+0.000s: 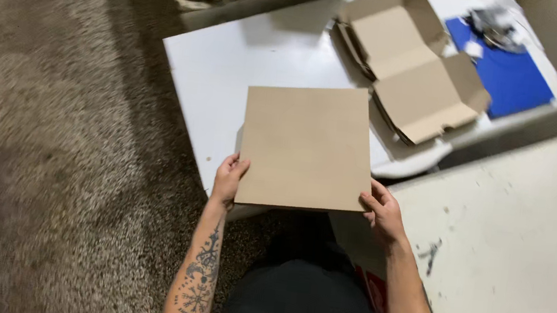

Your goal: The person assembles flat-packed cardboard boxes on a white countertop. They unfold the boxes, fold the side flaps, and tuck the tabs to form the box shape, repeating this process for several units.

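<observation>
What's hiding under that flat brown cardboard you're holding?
Under the flat cardboard sheet, held by the left hand and right hand, lies the white table. Anything directly beneath the sheet is covered. The unfolded cardboard box lies beside it.

Speckled brown carpet (55,119), low white table (232,69), scuffed white board (511,236), dim indoor light

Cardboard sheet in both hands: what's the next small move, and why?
Probably lower the flat cardboard sheet onto the bare near part of the white table. The left hand and right hand pinch only its near corners, so it hangs unsupported, and the open cardboard box fills the far side.
</observation>
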